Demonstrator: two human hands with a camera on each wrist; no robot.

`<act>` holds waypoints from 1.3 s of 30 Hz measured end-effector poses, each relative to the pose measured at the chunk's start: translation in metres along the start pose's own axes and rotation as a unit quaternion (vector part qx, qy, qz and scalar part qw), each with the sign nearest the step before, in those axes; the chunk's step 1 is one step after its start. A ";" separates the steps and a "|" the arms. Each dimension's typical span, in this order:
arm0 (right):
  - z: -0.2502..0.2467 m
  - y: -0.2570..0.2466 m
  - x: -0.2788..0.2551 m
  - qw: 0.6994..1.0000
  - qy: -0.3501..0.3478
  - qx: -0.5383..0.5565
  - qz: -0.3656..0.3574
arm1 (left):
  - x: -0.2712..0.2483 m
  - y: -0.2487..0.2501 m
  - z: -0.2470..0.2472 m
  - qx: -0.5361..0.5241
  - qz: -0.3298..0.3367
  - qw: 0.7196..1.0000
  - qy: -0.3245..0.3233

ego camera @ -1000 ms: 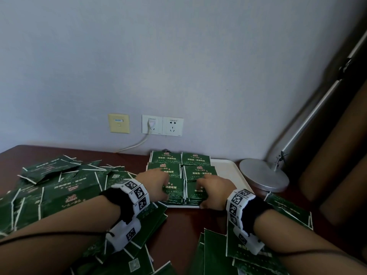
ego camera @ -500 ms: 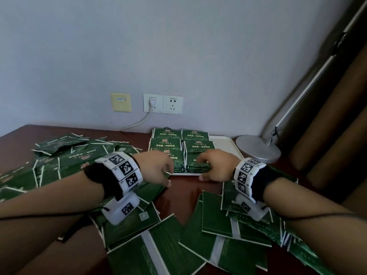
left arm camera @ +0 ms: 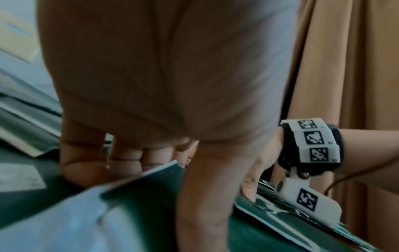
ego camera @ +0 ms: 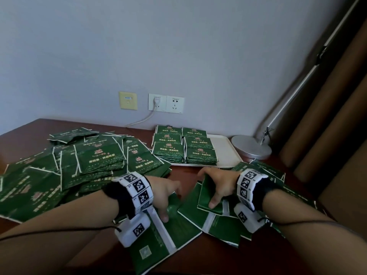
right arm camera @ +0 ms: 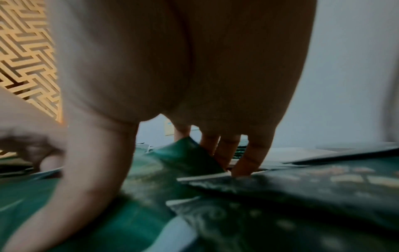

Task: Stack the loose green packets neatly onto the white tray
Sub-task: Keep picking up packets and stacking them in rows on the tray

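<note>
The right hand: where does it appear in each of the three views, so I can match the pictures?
Head view: the right hand is lower centre-right, gripping a green packet near the front of the white tray.
Left wrist view: it is at the right edge, thumb on packets, beside the marker wristband.
Right wrist view: it fills the upper middle, fingers lifting a packet.
Shared landmark: the marker wristband, seen in the head and left wrist views.

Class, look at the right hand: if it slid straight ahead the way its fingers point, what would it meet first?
Probably the near rim of the white tray, beyond a strip of bare brown table. The right hand already grips a green packet; depth is uncertain.
</note>
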State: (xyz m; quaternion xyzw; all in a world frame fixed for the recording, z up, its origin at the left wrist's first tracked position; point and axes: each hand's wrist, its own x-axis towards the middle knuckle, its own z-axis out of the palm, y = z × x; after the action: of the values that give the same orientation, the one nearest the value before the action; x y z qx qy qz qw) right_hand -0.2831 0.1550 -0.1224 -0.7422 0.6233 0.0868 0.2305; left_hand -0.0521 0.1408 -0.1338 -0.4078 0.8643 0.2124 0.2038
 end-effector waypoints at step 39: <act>0.022 -0.005 -0.011 0.989 0.096 0.032 -0.105 | -0.015 -0.066 -0.008 -0.024 -0.039 0.993 0.112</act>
State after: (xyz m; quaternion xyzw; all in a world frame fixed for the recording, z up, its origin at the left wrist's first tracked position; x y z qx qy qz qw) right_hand -0.2768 0.1755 -0.1355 -0.8004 0.5639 -0.0291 0.2012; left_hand 0.0075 0.1074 -0.1329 -0.4674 0.8596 0.1780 0.1044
